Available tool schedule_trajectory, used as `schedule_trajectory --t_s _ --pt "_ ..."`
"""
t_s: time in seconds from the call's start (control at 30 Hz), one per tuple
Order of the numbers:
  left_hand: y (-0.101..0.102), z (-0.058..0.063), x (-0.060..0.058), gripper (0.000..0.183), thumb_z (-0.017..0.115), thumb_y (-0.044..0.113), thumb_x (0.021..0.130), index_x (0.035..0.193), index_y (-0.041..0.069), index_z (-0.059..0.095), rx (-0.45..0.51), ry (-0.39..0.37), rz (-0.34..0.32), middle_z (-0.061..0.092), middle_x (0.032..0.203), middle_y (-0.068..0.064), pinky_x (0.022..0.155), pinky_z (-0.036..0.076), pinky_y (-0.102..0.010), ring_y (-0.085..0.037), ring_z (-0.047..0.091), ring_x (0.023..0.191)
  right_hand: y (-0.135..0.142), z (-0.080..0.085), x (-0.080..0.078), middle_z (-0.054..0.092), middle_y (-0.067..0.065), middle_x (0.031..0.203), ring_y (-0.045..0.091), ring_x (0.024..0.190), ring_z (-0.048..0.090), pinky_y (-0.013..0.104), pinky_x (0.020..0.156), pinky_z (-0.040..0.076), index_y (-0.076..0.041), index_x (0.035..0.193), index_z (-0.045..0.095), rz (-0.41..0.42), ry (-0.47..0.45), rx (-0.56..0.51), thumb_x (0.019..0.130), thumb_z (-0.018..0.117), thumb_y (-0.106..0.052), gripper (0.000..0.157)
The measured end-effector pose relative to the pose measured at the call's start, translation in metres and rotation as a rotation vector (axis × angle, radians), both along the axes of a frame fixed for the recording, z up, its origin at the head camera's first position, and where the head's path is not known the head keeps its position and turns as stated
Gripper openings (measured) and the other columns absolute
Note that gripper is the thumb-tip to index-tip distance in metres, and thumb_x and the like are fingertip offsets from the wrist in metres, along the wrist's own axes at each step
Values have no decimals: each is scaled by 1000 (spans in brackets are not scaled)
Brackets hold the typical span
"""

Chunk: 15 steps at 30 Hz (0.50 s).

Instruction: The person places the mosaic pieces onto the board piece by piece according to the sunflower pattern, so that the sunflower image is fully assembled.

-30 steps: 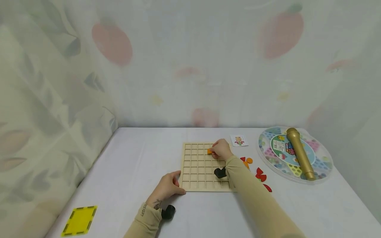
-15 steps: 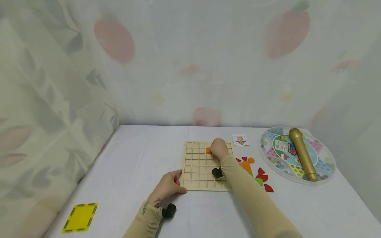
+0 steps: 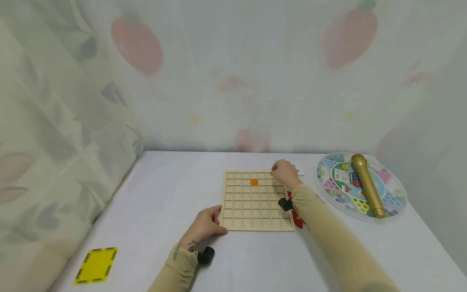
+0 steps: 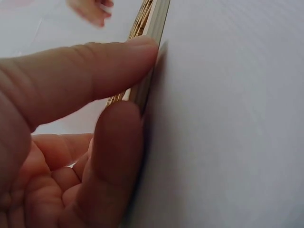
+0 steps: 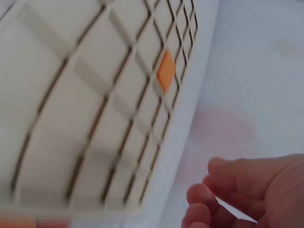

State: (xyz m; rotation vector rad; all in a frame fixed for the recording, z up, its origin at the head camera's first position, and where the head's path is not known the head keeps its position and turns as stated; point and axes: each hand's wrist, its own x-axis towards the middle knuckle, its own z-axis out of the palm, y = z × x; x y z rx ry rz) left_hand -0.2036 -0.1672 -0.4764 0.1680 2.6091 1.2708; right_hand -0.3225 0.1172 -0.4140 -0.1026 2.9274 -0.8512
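A pale wooden grid board (image 3: 242, 205) lies flat on the white table. One orange square tile (image 3: 254, 181) sits in a cell near its far edge; the right wrist view shows the same orange tile (image 5: 166, 71) there. My left hand (image 3: 204, 224) grips the board's near left corner, thumb on the front edge and a finger against the left side. Over the far right corner is my right hand (image 3: 285, 174), fingers loosely bent and nothing visible between them. Red pieces (image 3: 297, 219) lie beside the board's right edge, partly covered by my right forearm.
A small printed card (image 3: 298, 168) lies partly hidden behind my right hand. At the far right a gold microphone (image 3: 368, 187) rests on a round, colourful plastic case (image 3: 328, 184). A yellow square plate (image 3: 96, 265) lies at the near left.
My right hand has let go of the orange tile, now lying in its cell, and moved right toward the card. The left hand has stayed at the board's corner.
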Motion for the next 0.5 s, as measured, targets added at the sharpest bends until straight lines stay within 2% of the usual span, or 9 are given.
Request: schedule_trajectory --t_s 0.1,0.23,0.37,0.5 --pt "-1 0 -1 88 84 12 60 136 -3 42 -12 4 5 50 66 -3 50 37 -26 -14 44 56 30 6 5 62 18 111 31 94 60 45 77 48 0 108 64 20 -23 78 89 57 -15 26" --pt "-2 1 -2 88 84 12 61 136 -3 42 -18 7 8 50 66 -4 51 37 -26 -14 44 56 58 5 13 65 16 97 24 75 57 38 65 48 0 96 67 36 -74 173 85 61 -12 18" --pt "-2 2 -2 87 84 12 61 136 -2 42 -19 6 12 50 66 -4 51 36 -26 -14 43 56 69 -4 18 64 11 82 20 66 55 34 62 46 1 92 66 19 -167 186 83 64 -16 19" --pt "1 1 0 87 83 11 61 136 -2 42 -11 3 11 50 66 -4 51 36 -26 -14 43 56 73 -17 20 60 8 75 21 66 54 34 61 43 0 88 65 7 -174 218 82 65 -21 21"
